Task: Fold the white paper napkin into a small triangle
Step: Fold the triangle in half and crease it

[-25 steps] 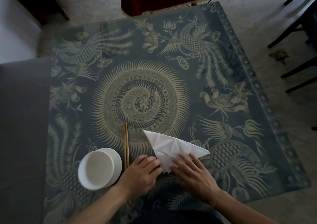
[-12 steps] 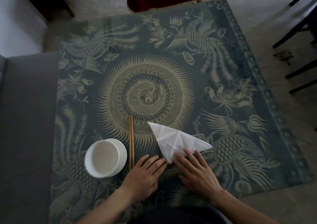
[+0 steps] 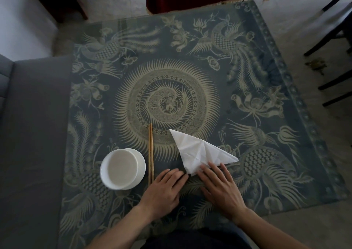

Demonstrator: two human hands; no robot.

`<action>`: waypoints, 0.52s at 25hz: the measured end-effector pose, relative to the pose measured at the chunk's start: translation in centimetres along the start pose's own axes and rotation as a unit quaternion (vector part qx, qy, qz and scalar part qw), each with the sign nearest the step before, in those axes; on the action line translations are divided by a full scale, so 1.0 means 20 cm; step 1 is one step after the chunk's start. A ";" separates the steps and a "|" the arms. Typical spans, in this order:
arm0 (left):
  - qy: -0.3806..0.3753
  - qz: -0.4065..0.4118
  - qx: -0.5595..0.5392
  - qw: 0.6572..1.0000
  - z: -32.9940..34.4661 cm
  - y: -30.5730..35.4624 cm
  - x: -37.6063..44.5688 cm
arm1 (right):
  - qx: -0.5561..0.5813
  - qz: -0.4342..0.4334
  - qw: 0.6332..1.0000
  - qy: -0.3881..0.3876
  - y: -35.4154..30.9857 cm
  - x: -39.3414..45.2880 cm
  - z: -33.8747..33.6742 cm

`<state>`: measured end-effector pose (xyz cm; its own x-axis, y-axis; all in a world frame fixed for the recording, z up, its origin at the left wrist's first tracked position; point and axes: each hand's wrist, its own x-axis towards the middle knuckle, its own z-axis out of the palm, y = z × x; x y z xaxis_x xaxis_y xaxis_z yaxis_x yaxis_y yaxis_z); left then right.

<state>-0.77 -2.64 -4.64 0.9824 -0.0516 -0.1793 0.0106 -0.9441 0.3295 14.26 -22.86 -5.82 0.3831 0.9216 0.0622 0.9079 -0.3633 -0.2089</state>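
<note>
Resting flat on the patterned table, a person's two hands frame the near corner of a white paper napkin that already lies folded as a creased triangle. The right hand is the nearer of the two: its fingers, loosely spread and laid flat, overlap the napkin's lower edge and appear to press it down instead of pinching it. The left hand lies palm down just beside that near corner, fingers held close together, their tips at or barely short of the paper; whether they touch it cannot be told from this angle. The napkin sits on the near half of the table, directly ahead of both sets of fingertips, its long edge running from an upper-left point near the central medallion down to a right-hand point beyond the right hand. That slant is likely what any further fold turns on, since halving the shape would mean carrying one far point across toward the other while the near corner is pinned. A pair of wooden chopsticks lies just left of the napkin, with a white bowl beyond them, both clear of the paper.
</note>
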 end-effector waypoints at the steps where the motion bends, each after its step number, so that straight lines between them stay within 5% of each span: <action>1: 0.000 -0.006 -0.002 1.000 0.00 0.00 0.00 | 0.009 0.003 1.000 0.011 -0.01 0.01 0.00; 13: -0.006 -0.008 -0.012 1.000 -0.01 0.02 0.01 | 0.069 0.073 0.994 0.032 0.02 0.09 0.00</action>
<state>-0.43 -2.94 -4.35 0.9798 -0.0406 -0.1956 0.0307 -0.9368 0.3486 15.25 -21.31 -5.81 0.5229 0.8483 0.0832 0.8120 -0.4660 -0.3513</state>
